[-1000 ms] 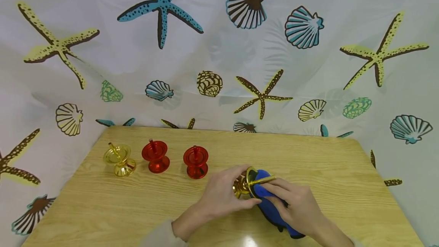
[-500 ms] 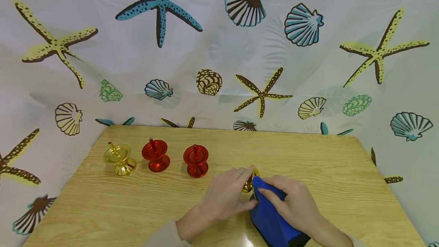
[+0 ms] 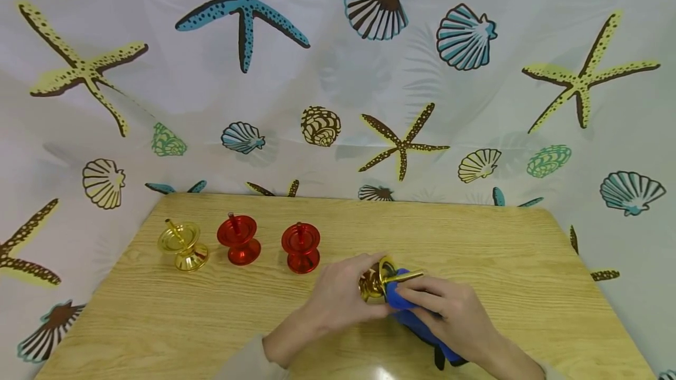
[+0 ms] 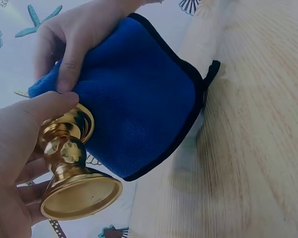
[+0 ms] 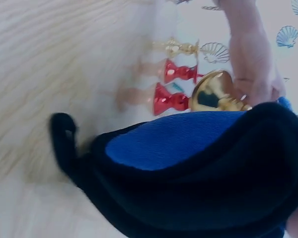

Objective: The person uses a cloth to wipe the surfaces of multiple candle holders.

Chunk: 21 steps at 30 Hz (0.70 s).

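My left hand [image 3: 338, 292] grips a shiny gold candle holder [image 3: 372, 284] by its stem. It is tilted so that its dish and central post point right, and in the left wrist view its hollow base [image 4: 82, 197] faces the camera. With the fingers and thumb of my right hand [image 3: 449, 309] I pinch a blue cloth [image 3: 399, 297] against the dish, beside the post. Black edging runs round the cloth [image 4: 139, 99], and a small black loop [image 4: 212, 74] sticks out from it. The right wrist view shows the cloth's dark underside [image 5: 203, 193] hanging loose.
Standing upright on the wooden table [image 3: 422, 227], toward the back left, are another gold candle holder [image 3: 182, 245] and two red ones, a left red holder [image 3: 240, 239] and a right red holder [image 3: 301, 246]. A shell-and-starfish patterned sheet [image 3: 338, 75] hangs behind and at both sides.
Half a second ago the cloth covered the dish and the post. It has since drawn back, folded down by the rim, and the post shows again. The other holders have stayed put.
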### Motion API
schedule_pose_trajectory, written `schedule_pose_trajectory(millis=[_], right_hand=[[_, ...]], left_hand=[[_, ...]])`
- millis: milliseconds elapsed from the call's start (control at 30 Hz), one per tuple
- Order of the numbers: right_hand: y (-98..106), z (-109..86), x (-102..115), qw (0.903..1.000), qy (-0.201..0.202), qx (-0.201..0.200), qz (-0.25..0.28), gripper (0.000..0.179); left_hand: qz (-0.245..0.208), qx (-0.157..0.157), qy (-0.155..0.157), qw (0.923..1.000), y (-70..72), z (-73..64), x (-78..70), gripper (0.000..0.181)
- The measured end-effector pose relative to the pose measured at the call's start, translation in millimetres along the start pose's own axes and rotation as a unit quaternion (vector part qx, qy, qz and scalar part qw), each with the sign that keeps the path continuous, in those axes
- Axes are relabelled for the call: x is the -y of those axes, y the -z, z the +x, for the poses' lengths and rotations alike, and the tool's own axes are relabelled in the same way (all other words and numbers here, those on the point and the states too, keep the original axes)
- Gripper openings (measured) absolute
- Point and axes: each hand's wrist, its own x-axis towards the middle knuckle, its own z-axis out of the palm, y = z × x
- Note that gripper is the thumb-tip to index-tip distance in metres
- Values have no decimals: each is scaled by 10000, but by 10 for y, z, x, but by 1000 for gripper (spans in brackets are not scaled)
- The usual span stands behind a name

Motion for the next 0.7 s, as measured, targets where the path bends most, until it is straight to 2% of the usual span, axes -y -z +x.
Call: schedule_pose_trajectory(millis=[100,133,233,400,533,700], right_hand=[[-23,-22,-43,9992,299,-206,-153,16],[-33,-28,-55,9988,349,-293,-195,16],[-57,-47,-81,9966,436,-596,-363,37],[-51,-58,-116,9889,663,-1232,-499,36],[-4,-51,-158,9819,639,-1703,-519,36],[47,-41,-171,9798,451,-1841,-636,39]], left_hand=[[-189,-46,37,9998,-1,-4,4,73],[-239,-50,31,9997,-1,-3,2,73],[-198,-6,12,9998,6,5,-17,74],[20,128,13,9999,34,-1,-31,79],[-25,123,78,9999,36,-20,-17,80],[-142,-2,99,9999,25,-27,-1,78]])
